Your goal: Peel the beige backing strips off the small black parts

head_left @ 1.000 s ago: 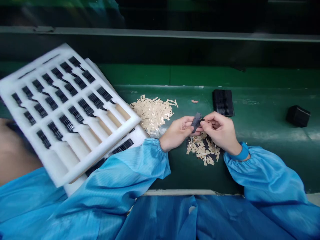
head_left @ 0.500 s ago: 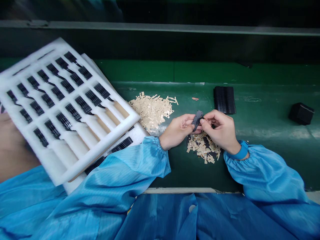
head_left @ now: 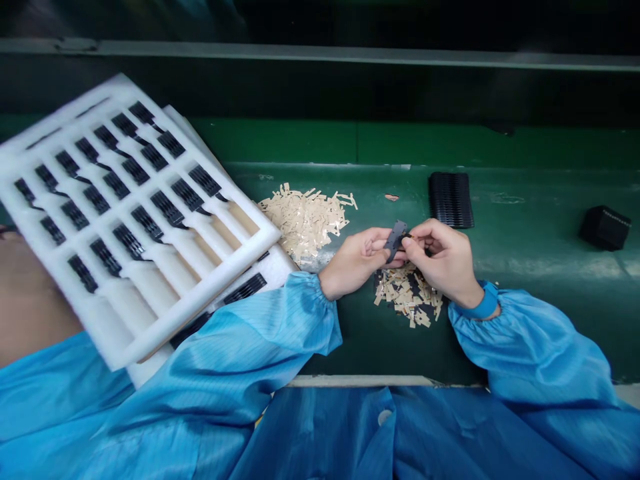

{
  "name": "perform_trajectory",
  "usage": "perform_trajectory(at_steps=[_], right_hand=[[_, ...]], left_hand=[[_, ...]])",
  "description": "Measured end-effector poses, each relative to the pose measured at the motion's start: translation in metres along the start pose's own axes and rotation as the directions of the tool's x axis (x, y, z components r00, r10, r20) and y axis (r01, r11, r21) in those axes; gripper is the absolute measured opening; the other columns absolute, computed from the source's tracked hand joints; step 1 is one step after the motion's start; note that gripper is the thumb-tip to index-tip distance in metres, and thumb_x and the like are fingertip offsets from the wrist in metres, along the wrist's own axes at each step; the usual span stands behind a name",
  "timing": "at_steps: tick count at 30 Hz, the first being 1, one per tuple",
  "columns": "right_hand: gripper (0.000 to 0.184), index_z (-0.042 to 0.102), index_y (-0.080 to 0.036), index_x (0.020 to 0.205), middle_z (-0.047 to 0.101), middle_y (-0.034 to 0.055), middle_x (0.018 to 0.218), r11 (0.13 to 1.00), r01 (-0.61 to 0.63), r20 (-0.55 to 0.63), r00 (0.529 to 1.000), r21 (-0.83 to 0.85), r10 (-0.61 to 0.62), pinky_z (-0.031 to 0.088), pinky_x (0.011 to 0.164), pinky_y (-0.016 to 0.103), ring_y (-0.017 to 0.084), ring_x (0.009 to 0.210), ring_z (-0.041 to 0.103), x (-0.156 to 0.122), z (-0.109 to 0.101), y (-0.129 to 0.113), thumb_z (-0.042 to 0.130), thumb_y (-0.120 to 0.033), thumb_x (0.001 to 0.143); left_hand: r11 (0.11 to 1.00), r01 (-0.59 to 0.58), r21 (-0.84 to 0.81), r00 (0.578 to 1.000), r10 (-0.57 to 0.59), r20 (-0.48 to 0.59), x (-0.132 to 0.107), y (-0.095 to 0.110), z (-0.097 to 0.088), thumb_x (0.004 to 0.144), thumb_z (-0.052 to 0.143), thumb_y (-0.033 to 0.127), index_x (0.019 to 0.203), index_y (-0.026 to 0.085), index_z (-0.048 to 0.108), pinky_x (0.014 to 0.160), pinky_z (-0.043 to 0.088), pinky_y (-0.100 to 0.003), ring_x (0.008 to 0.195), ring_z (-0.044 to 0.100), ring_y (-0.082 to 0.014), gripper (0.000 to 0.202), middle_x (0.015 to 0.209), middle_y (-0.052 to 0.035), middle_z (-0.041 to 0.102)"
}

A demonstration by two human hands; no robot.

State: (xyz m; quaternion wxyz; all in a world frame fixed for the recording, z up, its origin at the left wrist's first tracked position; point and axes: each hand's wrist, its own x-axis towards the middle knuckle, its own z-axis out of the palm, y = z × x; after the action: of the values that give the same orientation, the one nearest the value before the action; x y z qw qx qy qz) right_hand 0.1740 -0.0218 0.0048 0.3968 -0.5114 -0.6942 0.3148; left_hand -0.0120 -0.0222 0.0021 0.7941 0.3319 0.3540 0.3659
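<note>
My left hand (head_left: 357,260) is closed around a small flat dark-grey piece (head_left: 396,239) with notched edges, held tilted between thumb and fingers. Fingertips of my right hand (head_left: 443,257) pinch at the right side of that piece; something small and dark shows at them, too small to name. Just below both hands lies a mixed heap of small cream and black flat pieces (head_left: 411,307) on the green bench. A larger pile of cream flat pieces (head_left: 303,220) spreads beyond my left hand.
At left, a white foam tray (head_left: 197,303) with rows of black comb-like parts rests askew on another tray. A row of black parts (head_left: 451,200) lies behind my right hand, and a black block (head_left: 605,228) sits farther right. Another person's bare arm (head_left: 30,300) reaches in at the left edge.
Both hands stay almost in place at the grey piece, with the right fingers shifting very slightly. The view has moved a little, and the bare arm at left has shifted slightly.
</note>
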Motion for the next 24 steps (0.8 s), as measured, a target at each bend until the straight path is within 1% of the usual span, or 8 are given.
perform_trajectory(at_steps=[5,17,24], right_hand=[[0.013,0.06,-0.022,0.078,0.059,-0.0004,0.069,1.0,-0.001,0.012,1.0,-0.01,0.002,0.045,0.054,0.028,0.013,0.058,0.054,0.0011,0.0,-0.0018,0.067,-0.025,0.088],[0.013,0.061,-0.022,0.078,0.059,-0.0005,0.069,0.999,0.004,0.015,1.0,-0.045,-0.003,0.044,0.053,0.028,0.013,0.058,0.054,0.0012,0.0,-0.0007,0.067,-0.026,0.089],[0.012,0.06,-0.022,0.078,0.058,-0.001,0.069,0.999,0.022,0.017,1.0,-0.034,-0.021,0.043,0.053,0.028,0.012,0.058,0.053,0.0019,0.0001,-0.0033,0.067,-0.022,0.088]], left_hand=[[1.0,-0.005,0.003,1.0,0.005,-0.004,0.0001,-0.0006,0.0002,0.088,0.069,0.012,0.121,0.009,0.061,0.102,0.057,-0.041,0.095,0.076,-0.0178,0.035,0.11,-0.0129,0.076],[1.0,-0.004,-0.009,1.0,0.004,-0.002,-0.0001,-0.0011,-0.0003,0.085,0.075,0.017,0.12,0.01,0.063,0.103,0.057,-0.042,0.097,0.076,-0.0188,0.037,0.108,-0.0118,0.076],[1.0,0.006,-0.019,1.0,-0.006,-0.015,0.001,-0.0023,-0.0008,0.086,0.072,0.012,0.121,0.009,0.061,0.104,0.056,-0.042,0.096,0.076,-0.0185,0.037,0.108,-0.0124,0.076]])
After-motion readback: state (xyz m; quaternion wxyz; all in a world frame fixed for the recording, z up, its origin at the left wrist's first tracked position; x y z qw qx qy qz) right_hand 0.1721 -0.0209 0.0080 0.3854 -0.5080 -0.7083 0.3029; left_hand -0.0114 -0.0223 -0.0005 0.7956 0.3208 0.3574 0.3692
